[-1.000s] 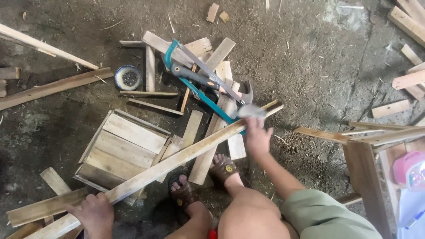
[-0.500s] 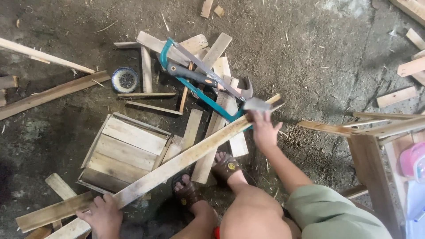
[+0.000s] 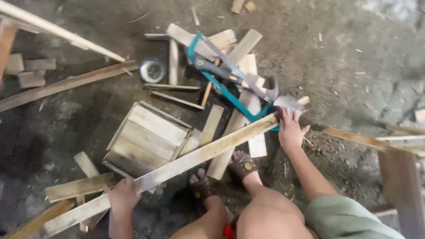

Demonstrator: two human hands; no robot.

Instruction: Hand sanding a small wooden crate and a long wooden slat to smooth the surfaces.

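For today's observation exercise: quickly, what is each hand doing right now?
Left hand: closed on the long wooden plank, near its lower end.
Right hand: open, fingers spread, at the plank's far end beside the hammer.

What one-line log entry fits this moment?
left hand: grips plank | right hand: open at hammer | saw: on scraps
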